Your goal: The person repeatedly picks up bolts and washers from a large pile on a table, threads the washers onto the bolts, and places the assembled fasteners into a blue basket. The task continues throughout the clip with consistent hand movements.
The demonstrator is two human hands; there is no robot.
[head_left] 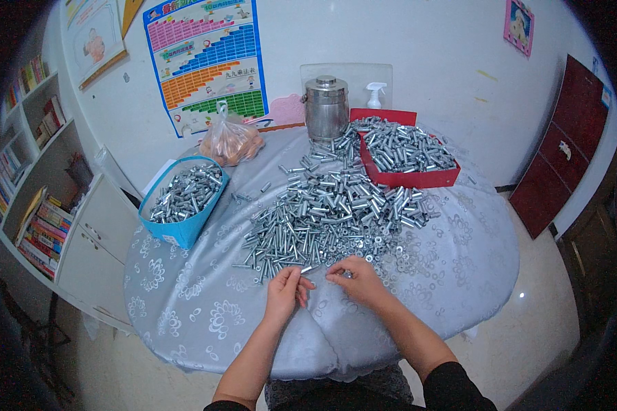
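Both hands, left hand (286, 291) and right hand (353, 277), pinch small bolt parts at six o'clock, the blue bin (183, 198) at ten part-filled, a big loose bolt pile (336, 212) remaining.

round desk (206, 322), grey flower-print cloth over it. big heap of silver bolts (329, 212) across desk middle, spreading toward far edge. loose washers (397, 257) scattered right of middle, toward near edge. blue basket (183, 198) of bolts at left edge. red box (408, 156) heaped with bolts at far right edge. steel canister (325, 107) at far edge, spray bottle (375, 95) just beside. orange-filled plastic bag (230, 142) at far left edge.
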